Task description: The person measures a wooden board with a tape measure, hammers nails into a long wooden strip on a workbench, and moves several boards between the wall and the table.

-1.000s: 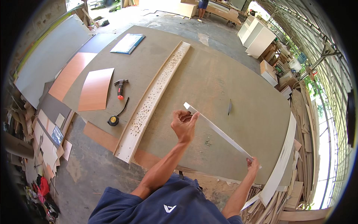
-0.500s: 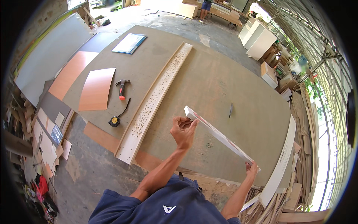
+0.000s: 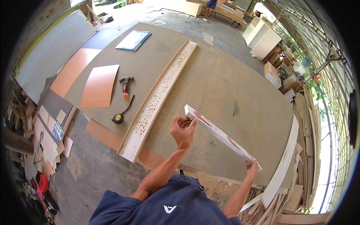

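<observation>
A long, narrow white box (image 3: 222, 137) with red print on its face is held up over the brown board tabletop (image 3: 240, 80). It slants from upper left to lower right. My left hand (image 3: 183, 131) is closed at its far-left end, thumb against the box and fingers curled. At the near-right end, my right hand (image 3: 252, 168) grips the box between thumb and fingers. Left of my hands lies a long white board (image 3: 150, 113) with a wooden edge, scattered with small brownish pieces. Beyond the box, a thin dark pointed object (image 3: 235, 108) lies on the tabletop.
On the left side of the table are a hammer (image 3: 126, 86), a tape measure (image 3: 117, 118), an orange-brown sheet (image 3: 99, 86) and a blue-edged packet (image 3: 132, 40). White strips (image 3: 282, 165) line the right edge. Wood offcuts (image 3: 303, 135) are piled beyond. Another person (image 3: 210, 8) stands far back.
The box has turned slightly in my hands, so more of its red-printed face shows. Both hands keep their hold. The view has shifted a little.
</observation>
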Demonstrator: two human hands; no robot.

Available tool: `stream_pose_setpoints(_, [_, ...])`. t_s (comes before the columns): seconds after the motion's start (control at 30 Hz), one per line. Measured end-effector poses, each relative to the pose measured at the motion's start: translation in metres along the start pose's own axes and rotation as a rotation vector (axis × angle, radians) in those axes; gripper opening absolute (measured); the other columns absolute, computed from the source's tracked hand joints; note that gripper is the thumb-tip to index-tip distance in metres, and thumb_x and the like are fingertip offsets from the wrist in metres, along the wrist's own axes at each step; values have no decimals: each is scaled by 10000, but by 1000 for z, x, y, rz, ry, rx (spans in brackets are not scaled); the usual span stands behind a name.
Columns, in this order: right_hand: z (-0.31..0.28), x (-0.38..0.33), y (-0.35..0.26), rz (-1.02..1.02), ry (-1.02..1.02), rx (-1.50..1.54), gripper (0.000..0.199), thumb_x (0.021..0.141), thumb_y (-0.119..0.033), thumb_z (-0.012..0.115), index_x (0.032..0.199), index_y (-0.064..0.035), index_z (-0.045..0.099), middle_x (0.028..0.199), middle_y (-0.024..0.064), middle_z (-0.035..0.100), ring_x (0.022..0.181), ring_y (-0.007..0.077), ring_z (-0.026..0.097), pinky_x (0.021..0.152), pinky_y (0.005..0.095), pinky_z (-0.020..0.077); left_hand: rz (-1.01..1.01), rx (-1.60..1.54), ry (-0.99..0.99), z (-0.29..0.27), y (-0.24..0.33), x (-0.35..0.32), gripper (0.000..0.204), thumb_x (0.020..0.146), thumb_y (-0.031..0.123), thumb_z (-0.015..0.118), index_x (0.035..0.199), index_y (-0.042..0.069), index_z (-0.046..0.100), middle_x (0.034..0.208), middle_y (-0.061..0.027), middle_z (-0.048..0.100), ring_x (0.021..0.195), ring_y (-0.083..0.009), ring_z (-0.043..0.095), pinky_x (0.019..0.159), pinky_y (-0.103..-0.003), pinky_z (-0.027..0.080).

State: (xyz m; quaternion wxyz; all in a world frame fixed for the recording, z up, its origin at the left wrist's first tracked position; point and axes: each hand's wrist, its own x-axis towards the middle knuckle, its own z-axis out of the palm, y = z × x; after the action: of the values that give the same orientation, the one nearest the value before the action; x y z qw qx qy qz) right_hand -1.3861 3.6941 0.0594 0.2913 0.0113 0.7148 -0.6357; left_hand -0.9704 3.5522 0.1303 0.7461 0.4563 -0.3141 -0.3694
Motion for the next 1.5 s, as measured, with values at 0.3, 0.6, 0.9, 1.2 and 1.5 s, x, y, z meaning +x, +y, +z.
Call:
stream_pose_setpoints(0.3, [29,-16,67,-30,-89,176,215,903,-51,604,1097,28,559,894,130,659,685,220,673,560,301,611,-126,47,174,-48,-63,10,349,744,-18,802,946,4,518,884,-103,668,812,-138,670,772,-252,562])
stream_pose_setpoints(0.6, [90,-34,119,6,-199,86,186,943,-28,561,1106,58,542,968,166,648,754,254,685,633,359,627,-59,739,115,-120,-120,27,461,719,134,828,1100,13,599,1119,-186,618,1073,-279,610,901,-419,489])
stream_pose_setpoints(0.9, [122,-46,85,22,-187,-203,306,899,71,527,1197,105,463,983,241,640,721,352,698,597,405,653,259,1379,-449,-121,-109,23,733,877,532,570,1482,159,391,1557,-324,104,1445,-466,150,1178,-530,159])
stream_pose_setpoints(1.2, [166,-46,97,83,-390,-320,137,898,-21,614,983,64,548,801,190,676,634,281,700,506,315,589,344,1394,-460,-101,-149,72,465,938,403,538,1282,99,608,1468,-221,412,1379,-387,366,1134,-503,297])
stream_pose_setpoints(1.5, [183,-68,100,-17,-574,-438,164,890,-95,678,921,39,589,783,145,678,618,218,690,511,279,573,344,1474,-490,-106,-160,84,469,933,437,527,1292,148,612,1457,-186,450,1367,-356,399,1105,-506,329])
